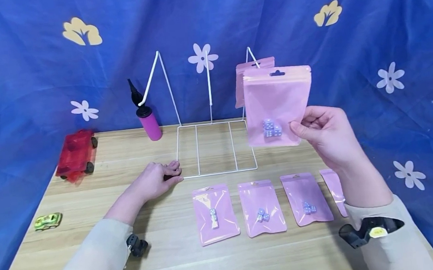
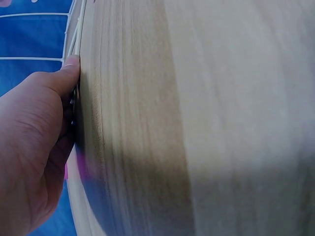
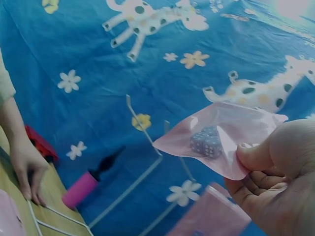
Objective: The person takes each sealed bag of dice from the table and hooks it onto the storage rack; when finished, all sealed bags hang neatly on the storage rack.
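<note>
Pinching the pink pouch between thumb and fingers, the right hand is holding its lower right edge aloft near the white wire rack; the left hand is gripping the rack's near left corner. The film is probably behaving as light, limp and slippery, its margins offering purchase beside the dice. Pale wooden worktop is lying below, blue cloth hanging behind.

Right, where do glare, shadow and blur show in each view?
Head: white glare on the leftmost lying bag, shadow beside the left sleeve; left wrist: tabletop soft toward the right, shadow low down; right wrist: glare on the curtain at top right, shine on the held bag.
</note>
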`<state>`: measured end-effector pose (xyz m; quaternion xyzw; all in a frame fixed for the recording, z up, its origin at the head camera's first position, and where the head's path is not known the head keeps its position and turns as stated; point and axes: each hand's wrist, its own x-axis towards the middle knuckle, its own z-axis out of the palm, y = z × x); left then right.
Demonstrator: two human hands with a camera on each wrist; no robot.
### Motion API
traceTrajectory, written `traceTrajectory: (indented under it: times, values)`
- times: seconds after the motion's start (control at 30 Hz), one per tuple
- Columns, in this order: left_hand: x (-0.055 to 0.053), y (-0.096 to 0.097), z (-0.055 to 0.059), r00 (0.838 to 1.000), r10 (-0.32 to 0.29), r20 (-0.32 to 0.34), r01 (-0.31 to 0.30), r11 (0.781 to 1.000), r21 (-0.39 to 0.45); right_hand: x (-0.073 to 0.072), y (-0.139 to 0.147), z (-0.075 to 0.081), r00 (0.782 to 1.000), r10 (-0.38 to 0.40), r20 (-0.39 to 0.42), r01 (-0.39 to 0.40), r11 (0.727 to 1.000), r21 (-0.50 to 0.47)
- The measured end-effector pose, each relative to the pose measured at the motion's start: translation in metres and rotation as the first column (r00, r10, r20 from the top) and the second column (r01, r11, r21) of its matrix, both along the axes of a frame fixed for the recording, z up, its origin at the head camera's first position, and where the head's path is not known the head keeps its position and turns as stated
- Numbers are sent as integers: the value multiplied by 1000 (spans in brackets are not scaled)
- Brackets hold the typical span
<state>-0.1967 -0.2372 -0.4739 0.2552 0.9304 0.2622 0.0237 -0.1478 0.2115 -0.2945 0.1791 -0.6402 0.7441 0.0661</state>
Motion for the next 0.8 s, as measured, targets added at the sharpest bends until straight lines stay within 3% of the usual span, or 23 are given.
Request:
traceTrajectory:
  times: [0.2, 0.37, 0.8]
  values:
    - [0, -1, 1, 1000, 2, 13, -2, 1000, -1, 1, -29, -7, 1000, 23, -5, -23, 999, 24]
    - [0, -1, 0, 1000, 6, 25, -7, 1000, 2, 2, -51, -13, 998, 50, 37, -52, 997, 60]
    - [2, 0, 1, 1000, -6, -12, 6, 1000, 23, -6, -88, -34, 988, 113, 105, -122, 989, 82]
